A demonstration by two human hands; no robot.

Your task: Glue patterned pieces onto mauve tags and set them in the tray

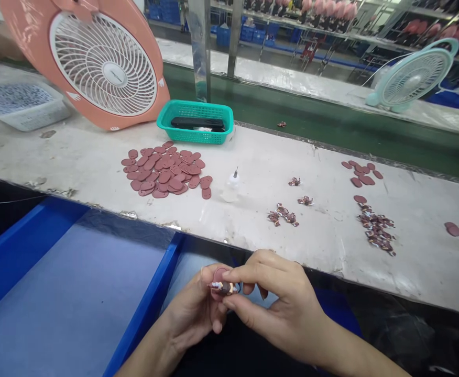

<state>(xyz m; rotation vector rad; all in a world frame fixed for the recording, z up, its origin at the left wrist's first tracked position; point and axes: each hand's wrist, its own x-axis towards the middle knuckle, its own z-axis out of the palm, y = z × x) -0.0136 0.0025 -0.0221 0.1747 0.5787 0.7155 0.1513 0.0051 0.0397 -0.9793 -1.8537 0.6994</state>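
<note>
Just off the bench's near edge, my left hand [192, 309] grips a reddish-brown oval disc [220, 273] by its rim. A small brown, white and tan figurine [225, 287] lies against that disc, pinched between the thumb and forefinger of my right hand [279, 293]. Its lower part is partly hidden by my fingers. On the bench ahead is a pile of similar oval discs [162, 170], some with small holes. Right of the pile stands a small white bottle with a thin needle tip [233, 186]. Several more small figurines [282, 214] lie beyond my right hand.
A green basket [195, 137] with a black object stands behind the discs, next to an orange fan [107, 68]. Further right are a figurine heap [376, 230] and loose discs [361, 173]. A blue-edged bin [146, 309] sits below the bench at left. A green conveyor belt [253, 99] runs behind.
</note>
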